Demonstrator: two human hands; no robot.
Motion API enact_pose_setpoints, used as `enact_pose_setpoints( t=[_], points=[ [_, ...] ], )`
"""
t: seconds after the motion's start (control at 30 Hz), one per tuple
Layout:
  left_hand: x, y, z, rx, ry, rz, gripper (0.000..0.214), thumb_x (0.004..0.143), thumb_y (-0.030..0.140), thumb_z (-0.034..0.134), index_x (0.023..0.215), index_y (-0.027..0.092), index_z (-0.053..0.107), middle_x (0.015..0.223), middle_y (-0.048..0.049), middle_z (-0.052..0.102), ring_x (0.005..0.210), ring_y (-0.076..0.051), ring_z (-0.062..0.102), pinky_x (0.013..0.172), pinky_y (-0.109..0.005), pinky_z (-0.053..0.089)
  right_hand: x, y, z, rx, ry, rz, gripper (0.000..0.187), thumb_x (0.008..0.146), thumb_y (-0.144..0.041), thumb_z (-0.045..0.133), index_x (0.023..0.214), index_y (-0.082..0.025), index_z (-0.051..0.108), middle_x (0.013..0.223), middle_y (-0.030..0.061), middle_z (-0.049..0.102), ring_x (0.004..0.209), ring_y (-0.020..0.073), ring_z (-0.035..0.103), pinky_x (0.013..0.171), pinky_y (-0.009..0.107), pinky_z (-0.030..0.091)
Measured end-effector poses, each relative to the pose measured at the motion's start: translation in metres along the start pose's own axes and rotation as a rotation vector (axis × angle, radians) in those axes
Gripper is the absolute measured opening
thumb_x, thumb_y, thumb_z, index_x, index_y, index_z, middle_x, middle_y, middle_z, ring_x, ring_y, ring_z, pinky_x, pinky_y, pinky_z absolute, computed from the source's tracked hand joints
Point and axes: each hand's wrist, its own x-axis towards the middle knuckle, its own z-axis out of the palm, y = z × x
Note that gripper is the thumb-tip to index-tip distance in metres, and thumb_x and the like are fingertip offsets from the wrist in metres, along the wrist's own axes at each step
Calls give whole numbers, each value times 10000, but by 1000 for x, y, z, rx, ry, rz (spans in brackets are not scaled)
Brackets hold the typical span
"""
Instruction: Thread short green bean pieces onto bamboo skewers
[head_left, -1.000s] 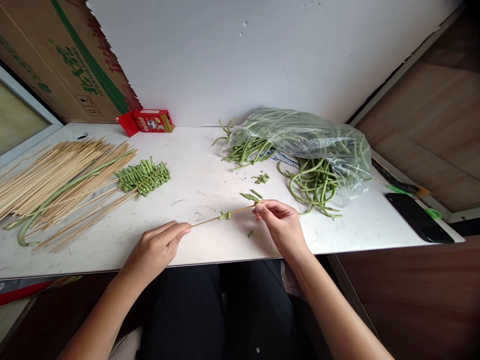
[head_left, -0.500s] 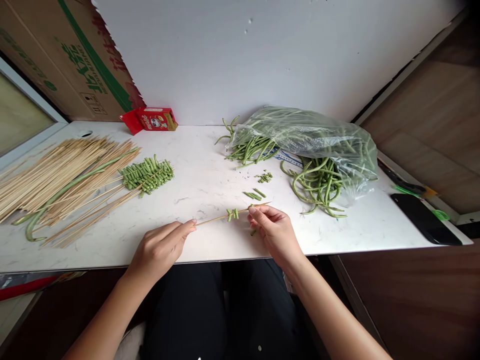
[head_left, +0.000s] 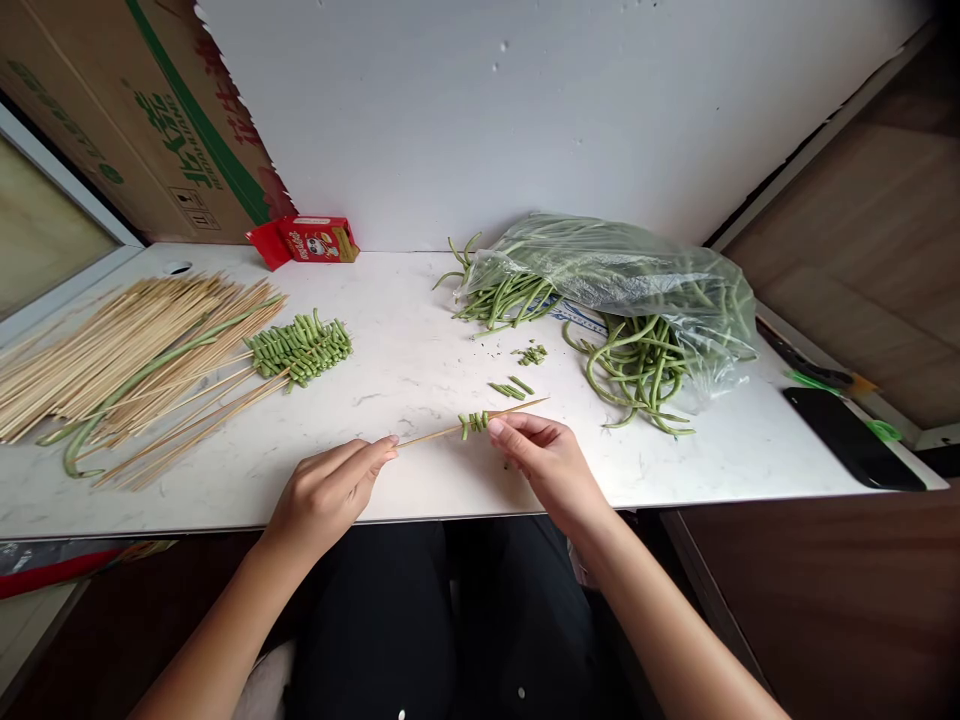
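Observation:
My left hand [head_left: 330,490] pinches the blunt end of a thin bamboo skewer [head_left: 431,436], which slants up to the right above the table's front. Several short green bean pieces [head_left: 472,424] are threaded on its middle. My right hand [head_left: 544,455] closes thumb and fingers on a bean piece at the right end of that row, and the skewer's tip pokes out past the fingers. Just beyond, a few loose cut bean pieces [head_left: 512,387] lie on the table. Filled bean skewers [head_left: 300,347] rest side by side to the left.
A heap of bare skewers [head_left: 127,340] covers the table's left, with a long bean [head_left: 142,375] across it. At the back right, a plastic bag [head_left: 622,265] spills long beans [head_left: 649,365]. A red box [head_left: 319,240] and a phone [head_left: 851,438] lie farther out.
My right hand has slid a bean piece leftward along the skewer, up against the others threaded there. The left hand keeps its hold on the skewer's end.

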Motion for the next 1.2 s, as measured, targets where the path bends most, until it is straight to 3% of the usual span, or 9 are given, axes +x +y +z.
enact_pose_setpoints(
  t=[0.2, 0.3, 0.43, 0.63, 0.8, 0.93, 1.0, 1.2],
  points=[
    [-4, -3, 2, -12, -2, -46, 318, 971, 16, 676, 1247, 170, 708, 957, -51, 815, 788, -154, 768, 802, -267, 621, 4, -27, -45, -529, -192, -148, 282, 874, -473, 837, 1029, -238, 854, 1004, 77, 794, 785, 204, 620, 696, 345, 486],
    [-5, -4, 3, -17, -21, -66, 317, 989, 41, 660, 1269, 183, 705, 995, -57, 820, 826, -162, 778, 839, -273, 627, 1, -35, -55, -761, -276, -221, 217, 849, -364, 853, 1047, -276, 866, 1041, 78, 783, 888, 249, 654, 775, 369, 520],
    [-5, -3, 3, -13, -19, -74, 307, 1009, 74, 655, 1283, 205, 701, 1019, -54, 823, 829, -164, 778, 840, -281, 633, -1, -34, -52, -815, -317, -250, 252, 841, -290, 848, 1092, -291, 869, 1059, 94, 754, 973, 288, 672, 887, 412, 549],
    [-4, -3, 3, -15, -19, -66, 320, 980, 35, 687, 1262, 187, 699, 1019, -55, 819, 831, -162, 769, 843, -281, 626, -2, -31, -47, -847, -363, -276, 87, 919, -276, 770, 940, -265, 854, 969, 91, 730, 985, 284, 663, 865, 398, 541],
    [-3, -3, 2, -12, -5, -69, 300, 983, 40, 688, 1244, 186, 700, 1002, -50, 816, 822, -159, 764, 828, -274, 621, 6, -26, -54, -694, -263, -213, 195, 966, -422, 743, 973, -239, 809, 973, 70, 766, 833, 223, 646, 767, 367, 519],
    [-3, -2, 2, -7, -7, -75, 294, 987, 48, 687, 1245, 189, 697, 987, -43, 811, 821, -153, 761, 847, -272, 617, 19, -17, -67, -297, -142, -115, 403, 838, -556, 866, 1028, -206, 806, 948, 66, 783, 850, 211, 681, 788, 352, 533],
    [-4, -2, 3, -1, -6, -77, 291, 991, 53, 686, 1245, 193, 695, 989, -40, 810, 827, -153, 763, 854, -271, 614, 24, -13, -73, -216, -50, -90, 484, 789, -568, 902, 1094, -202, 814, 944, 65, 787, 816, 198, 675, 753, 337, 526],
    [-5, -4, 4, 29, 10, -100, 257, 1008, 87, 678, 1235, 205, 697, 980, -29, 809, 833, -154, 770, 852, -266, 607, 36, -9, -87, -416, 239, -186, 451, 788, -574, 878, 1003, -181, 835, 934, 107, 821, 773, 227, 700, 704, 356, 528]
  ],
)
